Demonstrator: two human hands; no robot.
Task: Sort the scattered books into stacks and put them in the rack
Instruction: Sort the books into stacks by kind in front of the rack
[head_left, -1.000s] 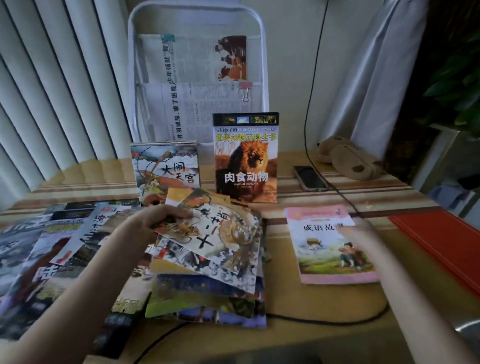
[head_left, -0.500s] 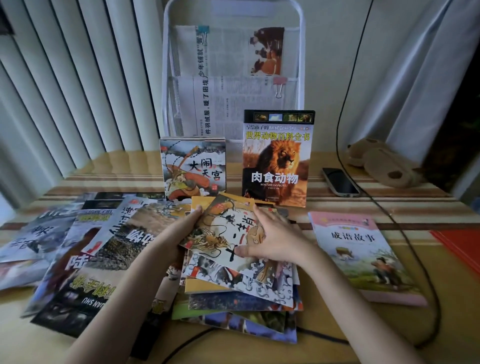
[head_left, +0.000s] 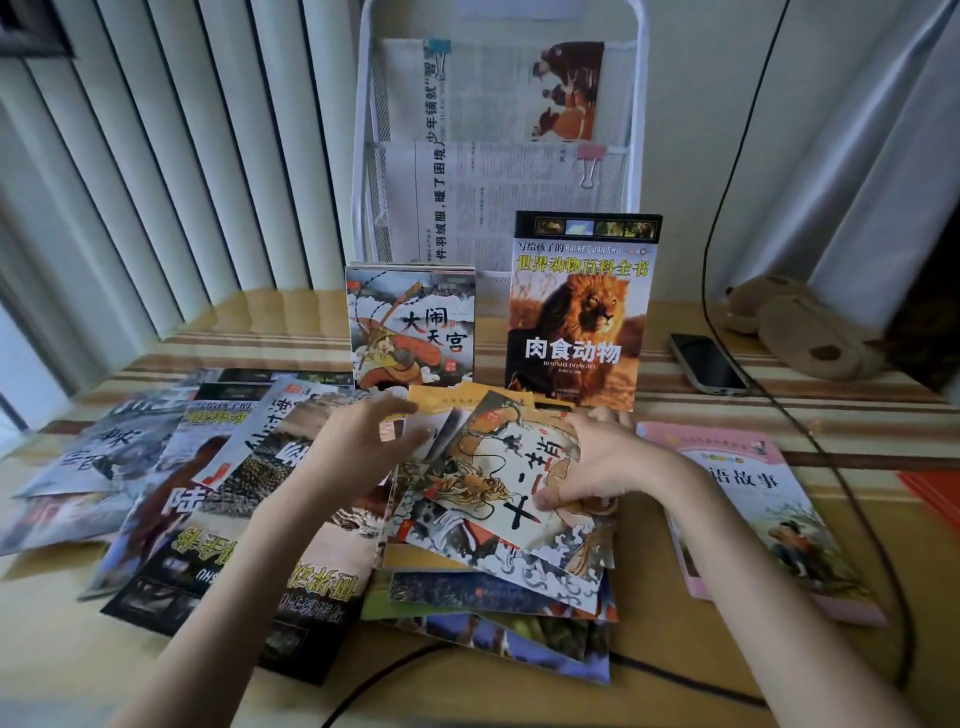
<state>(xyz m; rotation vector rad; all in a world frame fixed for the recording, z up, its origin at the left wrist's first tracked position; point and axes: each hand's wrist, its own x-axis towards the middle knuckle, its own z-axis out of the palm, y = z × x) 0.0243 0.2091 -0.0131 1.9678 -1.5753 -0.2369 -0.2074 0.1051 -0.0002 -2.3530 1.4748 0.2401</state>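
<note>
A loose pile of thin picture books (head_left: 498, 587) lies at the table's middle. On top is a dragon-cover book (head_left: 498, 478). My right hand (head_left: 597, 462) grips its right edge, thumb on the cover. Blurred by motion, my left hand (head_left: 363, 441) hovers at the pile's left edge with fingers spread and relaxed. Larger dark-covered books (head_left: 223, 499) fan out to the left. A pink book (head_left: 763, 519) lies flat to the right. The white wire rack (head_left: 636, 130) stands at the back holding clipped newspapers; a monkey-king book stack (head_left: 410, 327) and a lion book (head_left: 576, 317) stand against it.
A phone (head_left: 706, 364) and a brown plush toy (head_left: 795, 327) lie at the back right. A black cable (head_left: 852, 493) crosses the table's right side and runs along the front. An orange-red folder (head_left: 935, 493) shows at the right edge. Vertical blinds hang behind on the left.
My right hand left the pink book and came over to the dragon-cover book, which it now grips. My left hand let go of that book's left edge and lifted slightly. The view shifted left.
</note>
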